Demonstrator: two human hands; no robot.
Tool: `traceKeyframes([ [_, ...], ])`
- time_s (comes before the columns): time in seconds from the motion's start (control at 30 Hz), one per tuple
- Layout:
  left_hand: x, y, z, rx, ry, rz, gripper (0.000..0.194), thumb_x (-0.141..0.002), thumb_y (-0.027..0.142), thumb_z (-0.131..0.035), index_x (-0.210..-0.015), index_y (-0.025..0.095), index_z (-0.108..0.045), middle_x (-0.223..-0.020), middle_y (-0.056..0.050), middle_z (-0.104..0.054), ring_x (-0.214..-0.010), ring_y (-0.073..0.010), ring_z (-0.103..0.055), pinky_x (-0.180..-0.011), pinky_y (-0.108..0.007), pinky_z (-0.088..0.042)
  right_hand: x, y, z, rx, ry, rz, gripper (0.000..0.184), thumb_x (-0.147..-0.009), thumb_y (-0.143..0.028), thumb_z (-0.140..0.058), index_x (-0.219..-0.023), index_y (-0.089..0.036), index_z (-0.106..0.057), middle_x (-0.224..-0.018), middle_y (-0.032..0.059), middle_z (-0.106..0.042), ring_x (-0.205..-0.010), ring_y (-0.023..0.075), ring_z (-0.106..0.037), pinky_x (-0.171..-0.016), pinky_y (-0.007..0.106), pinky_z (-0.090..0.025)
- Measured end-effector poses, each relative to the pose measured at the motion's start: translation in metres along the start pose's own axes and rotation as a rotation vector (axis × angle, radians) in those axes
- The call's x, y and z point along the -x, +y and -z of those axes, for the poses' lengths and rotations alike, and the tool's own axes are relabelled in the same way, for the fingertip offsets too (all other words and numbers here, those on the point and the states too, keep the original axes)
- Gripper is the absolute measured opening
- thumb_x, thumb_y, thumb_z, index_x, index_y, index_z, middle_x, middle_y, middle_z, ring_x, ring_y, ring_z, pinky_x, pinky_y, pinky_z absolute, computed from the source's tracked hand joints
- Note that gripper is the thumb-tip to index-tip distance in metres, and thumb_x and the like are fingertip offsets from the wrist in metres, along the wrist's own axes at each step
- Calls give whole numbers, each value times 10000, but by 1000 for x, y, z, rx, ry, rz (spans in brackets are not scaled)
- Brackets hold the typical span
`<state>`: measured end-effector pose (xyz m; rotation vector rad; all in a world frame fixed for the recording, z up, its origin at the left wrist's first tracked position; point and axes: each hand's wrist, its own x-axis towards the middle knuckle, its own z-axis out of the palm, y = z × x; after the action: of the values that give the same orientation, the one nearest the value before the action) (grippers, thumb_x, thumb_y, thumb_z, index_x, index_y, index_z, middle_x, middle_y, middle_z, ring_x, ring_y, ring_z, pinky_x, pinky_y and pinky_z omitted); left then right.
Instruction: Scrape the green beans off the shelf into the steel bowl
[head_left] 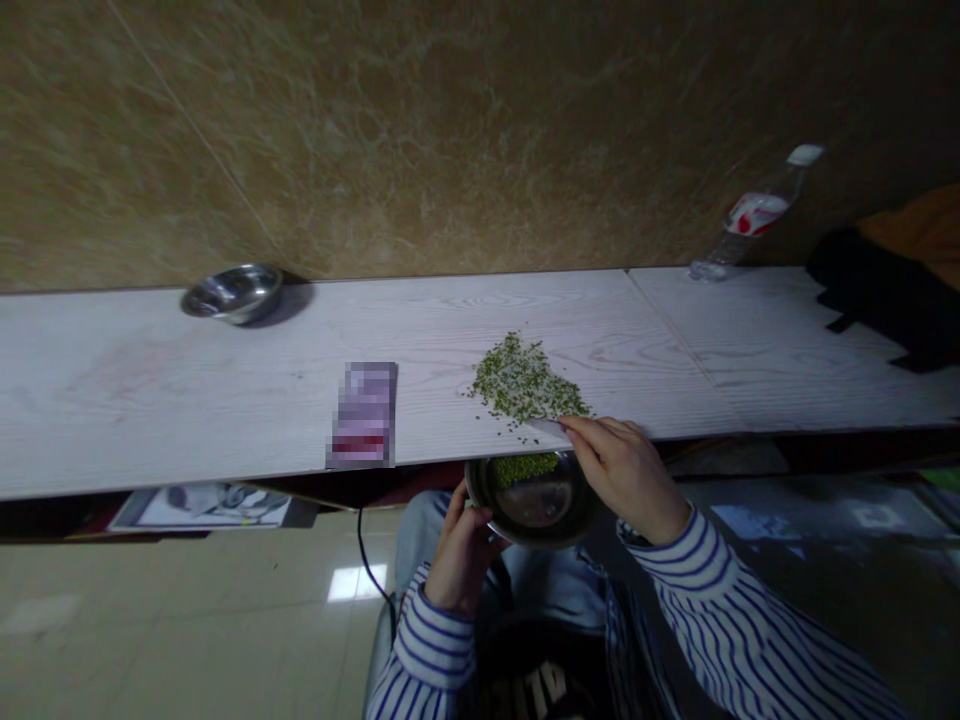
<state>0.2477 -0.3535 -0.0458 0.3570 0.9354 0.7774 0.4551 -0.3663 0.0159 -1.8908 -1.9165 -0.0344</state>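
My left hand (466, 550) grips the rim of a steel bowl (536, 515), tilted just under the table's front edge. Small green grains, like mung beans (525, 467), lie inside it towards the table. On the tabletop above spreads a loose pile of green grains mixed with white ones (525, 378). Pinched in my right hand (626, 470) is a thin, pale, flat strip (549, 427); its exact kind is unclear. The strip touches or nearly touches the near edge of the pile, and a few grains are scattered around it.
A second steel bowl (234, 295) stands at the back left by the wall. Left of the pile lies a blurred-out purple rectangle (365, 415). A clear plastic bottle (754, 215) and a dark cloth item (885, 285) are at the right. Under the tabletop is an open shelf (214, 507).
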Motion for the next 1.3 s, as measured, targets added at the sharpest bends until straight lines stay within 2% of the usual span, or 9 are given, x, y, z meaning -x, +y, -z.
traceKeyframes([
  [0.17,0,0,0,6,0,-1,537,-674,196,-612,-1199,267,-524,-987,-49,-648,-809,-199,-601,-687,-345,-498,5,2,0,-10,9,-3,268,-922,-207,-423,-1099,-190,-624,-997,74,-703,-882,199,-634,-821,365,-457],
  [0.4,0,1,-1,-1,-32,-9,448,-686,201,-605,-1126,271,-566,-1068,-44,-632,-894,-216,-587,-716,-354,-497,6,-7,-4,-30,1,19,261,-926,-206,-431,-1102,-189,-622,-993,77,-702,-891,200,-631,-832,360,-450],
  [0.73,1,3,4,8,29,-15,524,-667,208,-604,-1181,267,-523,-955,-29,-653,-778,-182,-595,-682,-344,-488,-8,-17,-10,-43,-17,35,269,-928,-204,-428,-1129,-191,-606,-986,76,-698,-896,205,-620,-833,362,-444],
  [1.0,2,8,6,0,36,-23,516,-640,231,-639,-1145,277,-545,-990,-30,-651,-780,-180,-604,-688,-338,-481,-14,-24,-11,-18,-35,65,281,-938,-214,-413,-1130,-200,-618,-933,73,-703,-860,198,-616,-801,351,-440],
  [1.2,2,10,9,-5,32,-25,520,-654,224,-621,-1162,277,-523,-951,-20,-642,-728,-165,-596,-659,-323,-480,-7,-35,-7,-85,-84,147,262,-934,-179,-431,-1120,-208,-614,-948,58,-701,-884,185,-609,-810,341,-424],
  [1.3,1,11,10,-11,32,-26,515,-654,226,-626,-1157,271,-523,-950,-22,-637,-729,-167,-594,-642,-320,-479,-3,-32,-5,-92,-88,132,248,-933,-193,-436,-1104,-206,-616,-965,60,-702,-887,182,-621,-808,338,-437],
])
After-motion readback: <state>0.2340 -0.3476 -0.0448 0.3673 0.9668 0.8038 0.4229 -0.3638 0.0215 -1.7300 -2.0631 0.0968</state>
